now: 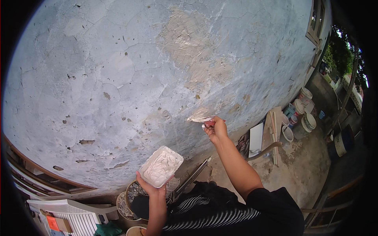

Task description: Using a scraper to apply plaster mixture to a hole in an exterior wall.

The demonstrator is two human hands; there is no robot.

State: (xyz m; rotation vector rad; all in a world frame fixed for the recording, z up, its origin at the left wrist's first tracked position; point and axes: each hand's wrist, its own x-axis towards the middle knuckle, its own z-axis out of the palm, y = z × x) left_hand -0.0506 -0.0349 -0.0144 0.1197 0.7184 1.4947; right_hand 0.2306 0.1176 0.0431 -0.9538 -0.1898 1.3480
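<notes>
My left hand supports a shallow rectangular tray from below, its thumb along the near side. Thick off-white putty fills the tray, its surface ridged and uneven. My right hand grips a putty knife by its reddish handle. Putty coats the blade, which lies at the wall; whether its whole edge touches I cannot tell. The wall is pale blue, cracked and pitted. Above the blade spreads a large rough beige patch, with a smaller smeared patch right by the knife.
Buckets and wooden strips stand by the wall at right, next to a white panel. Low at left are a window frame, a white slatted item and a bucket of rubble. Another window is at upper right.
</notes>
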